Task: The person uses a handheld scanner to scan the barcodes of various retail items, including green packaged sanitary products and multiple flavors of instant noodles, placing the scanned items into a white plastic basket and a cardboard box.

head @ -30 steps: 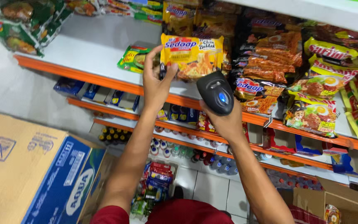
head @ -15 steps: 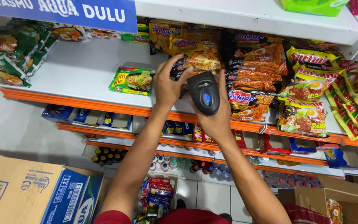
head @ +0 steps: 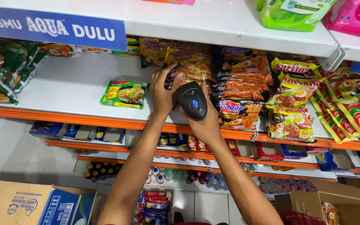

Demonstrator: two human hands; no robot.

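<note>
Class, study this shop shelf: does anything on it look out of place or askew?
Yes. One green noodle packet lies flat and alone on the bare part of the white shelf, apart from the packed rows. The left hand touches a yellow noodle packet; the right hand holds a black scanner.

I have just 1 view, worn on the head. It looks forward and down over both outstretched forearms at the white shelf (head: 76, 89) of noodle packets, close in, with the lower shelves and floor falling away beneath it.
</note>
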